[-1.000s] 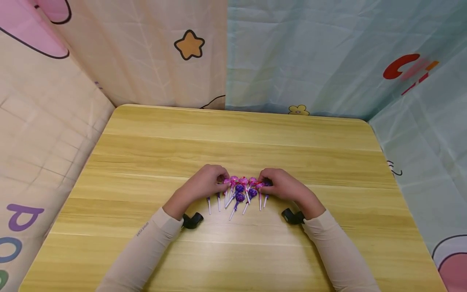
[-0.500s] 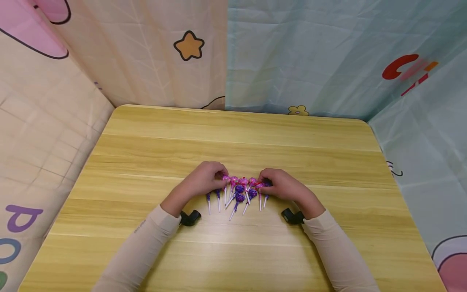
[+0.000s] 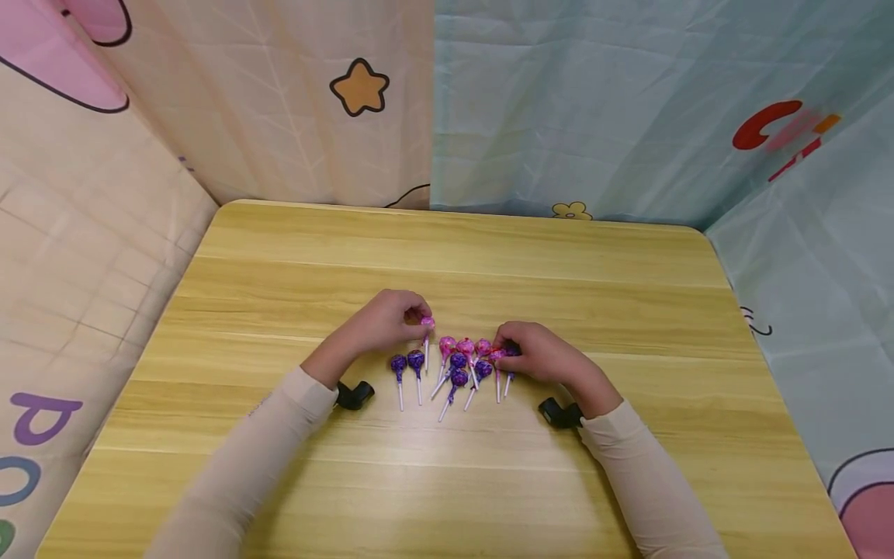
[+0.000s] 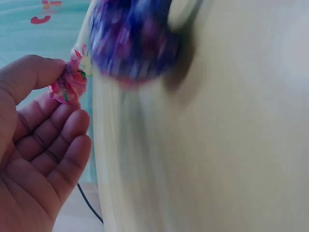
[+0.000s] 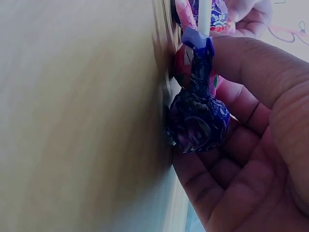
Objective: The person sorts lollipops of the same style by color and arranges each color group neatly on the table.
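A row of pink and purple lollipops (image 3: 461, 363) lies mid-table on the wooden table (image 3: 447, 481), sticks pointing toward me. My left hand (image 3: 416, 317) pinches a pink lollipop (image 3: 427, 323) by its wrapped head, just behind the row's left end; the left wrist view shows the thumb on that pink lollipop (image 4: 69, 88). Two purple lollipops (image 3: 407, 362) lie in front of it. My right hand (image 3: 507, 347) curls over the row's right end. In the right wrist view its thumb and cupped fingers hold a purple lollipop (image 5: 198, 122) against the table.
Patterned fabric walls (image 3: 559, 109) close in the table on the left, back and right. Black wrist cameras (image 3: 353, 394) sit under both wrists. Bare wood lies behind the hands and along the near edge.
My left hand has drawn back and left with one pink lollipop pinched, uncovering two purple lollipops at the row's left end. The right hand has stayed where it was.
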{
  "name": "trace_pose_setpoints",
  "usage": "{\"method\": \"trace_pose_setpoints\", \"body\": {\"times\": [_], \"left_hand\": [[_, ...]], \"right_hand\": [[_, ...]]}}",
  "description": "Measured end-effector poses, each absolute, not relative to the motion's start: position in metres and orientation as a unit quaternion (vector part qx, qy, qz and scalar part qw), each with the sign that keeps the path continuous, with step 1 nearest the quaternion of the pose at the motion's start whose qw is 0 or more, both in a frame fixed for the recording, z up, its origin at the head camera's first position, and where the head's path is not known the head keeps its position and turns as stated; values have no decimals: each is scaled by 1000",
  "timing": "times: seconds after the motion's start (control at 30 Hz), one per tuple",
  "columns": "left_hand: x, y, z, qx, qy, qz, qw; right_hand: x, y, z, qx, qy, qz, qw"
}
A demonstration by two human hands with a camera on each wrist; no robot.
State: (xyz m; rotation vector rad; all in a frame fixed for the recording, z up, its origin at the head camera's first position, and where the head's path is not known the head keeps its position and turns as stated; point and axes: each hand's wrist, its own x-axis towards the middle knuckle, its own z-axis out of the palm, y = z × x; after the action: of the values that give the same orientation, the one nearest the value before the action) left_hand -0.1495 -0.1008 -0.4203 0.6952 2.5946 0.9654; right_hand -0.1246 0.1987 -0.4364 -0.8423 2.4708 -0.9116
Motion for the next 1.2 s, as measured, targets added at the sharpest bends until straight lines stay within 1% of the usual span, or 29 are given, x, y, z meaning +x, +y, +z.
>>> {"method": "trace_pose_setpoints", "body": {"times": [0.4, 0.57, 0.97, 1.2], "left_hand": [[-188, -119, -408, 255, 895, 336, 144], [-201, -119, -406, 254, 895, 344, 132], [-224, -121, -416, 192, 911, 343, 123], [-234, -120, -422, 185, 910, 349, 128]], "right_hand": [[-126, 199, -437, -297, 879, -321, 189], [-126, 199, -437, -297, 879, -322, 190], [-125, 198, -437, -298, 879, -321, 187], [-125, 199, -438, -298, 879, -321, 187]]}}
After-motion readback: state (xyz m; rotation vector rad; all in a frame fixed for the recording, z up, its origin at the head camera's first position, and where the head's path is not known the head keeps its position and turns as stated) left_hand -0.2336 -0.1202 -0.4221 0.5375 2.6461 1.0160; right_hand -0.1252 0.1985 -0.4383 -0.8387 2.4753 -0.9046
